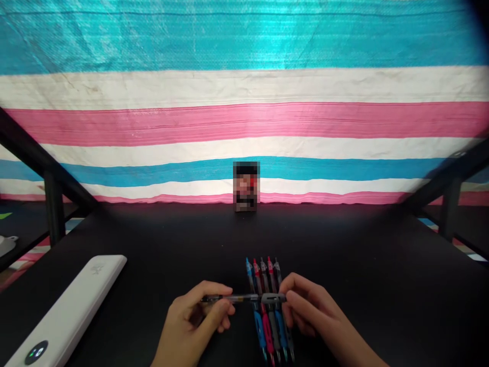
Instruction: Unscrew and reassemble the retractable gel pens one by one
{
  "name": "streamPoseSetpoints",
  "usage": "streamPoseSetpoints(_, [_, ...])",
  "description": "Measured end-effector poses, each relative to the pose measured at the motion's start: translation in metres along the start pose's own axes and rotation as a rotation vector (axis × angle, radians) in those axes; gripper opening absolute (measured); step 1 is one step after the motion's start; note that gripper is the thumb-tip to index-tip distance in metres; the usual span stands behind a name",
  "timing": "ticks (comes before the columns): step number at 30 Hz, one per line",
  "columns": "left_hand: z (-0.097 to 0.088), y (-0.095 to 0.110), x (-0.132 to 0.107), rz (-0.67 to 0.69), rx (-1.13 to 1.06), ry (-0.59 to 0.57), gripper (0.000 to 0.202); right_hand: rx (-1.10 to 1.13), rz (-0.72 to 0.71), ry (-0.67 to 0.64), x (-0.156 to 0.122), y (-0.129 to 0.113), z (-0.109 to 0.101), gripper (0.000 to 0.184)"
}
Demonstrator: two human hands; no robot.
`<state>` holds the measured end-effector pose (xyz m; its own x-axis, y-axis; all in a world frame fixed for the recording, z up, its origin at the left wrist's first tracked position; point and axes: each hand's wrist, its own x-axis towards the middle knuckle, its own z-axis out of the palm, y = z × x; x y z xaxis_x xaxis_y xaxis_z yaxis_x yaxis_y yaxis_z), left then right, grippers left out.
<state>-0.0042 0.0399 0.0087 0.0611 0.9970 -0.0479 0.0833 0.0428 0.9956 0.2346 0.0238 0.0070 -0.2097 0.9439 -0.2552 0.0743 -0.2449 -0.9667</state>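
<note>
A dark, see-through pen [244, 298] with a grey grip is held level above the table between both hands. My left hand [202, 316] pinches its left end between thumb and fingers. At the other end, beside the grey part, the thumb and fingertips of my right hand [311, 306] close on the pen. Beneath it several click pens [267, 326] lie side by side, pointing away from me, with blue, pink and grey grips. The held pen crosses in front of them and hides part of their middles.
On the left of the black table [171, 244] lies a white power bank [72, 311] with a small lit display. A small pixelated box-like object [246, 186] stands at the back edge. Black frame bars [55, 209] flank the table, and a striped tarp [244, 120] hangs behind.
</note>
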Motion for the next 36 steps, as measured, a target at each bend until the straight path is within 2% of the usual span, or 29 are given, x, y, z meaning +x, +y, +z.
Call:
streamPoseSetpoints(3, [0.000,-0.001,0.000,-0.016,-0.021,-0.003,0.019,-0.002,0.009,-0.021,0.002,0.002,0.000,0.058])
streamPoseSetpoints(8, [0.001,-0.001,-0.001,-0.034,-0.035,0.002,0.019,0.058,0.022,0.001,0.002,0.005,0.000,0.050])
streamPoseSetpoints(12, [0.000,0.000,-0.001,-0.042,-0.035,-0.014,0.020,0.014,0.054,-0.025,0.002,0.005,-0.001,0.057])
streamPoseSetpoints(16, [0.001,0.000,-0.001,-0.050,-0.049,-0.010,0.020,0.068,0.062,-0.011,0.002,0.006,-0.001,0.048])
streamPoseSetpoints(21, [0.001,0.000,-0.002,-0.058,-0.043,-0.010,0.022,0.038,0.049,-0.028,0.003,0.007,-0.001,0.056])
streamPoseSetpoints(27, [0.001,0.000,-0.002,-0.063,-0.033,-0.001,0.023,0.123,0.069,-0.042,0.003,0.010,-0.001,0.050])
streamPoseSetpoints(36, [-0.002,0.002,0.000,-0.052,-0.051,0.033,0.021,0.293,0.036,0.026,0.000,0.007,0.004,0.038])
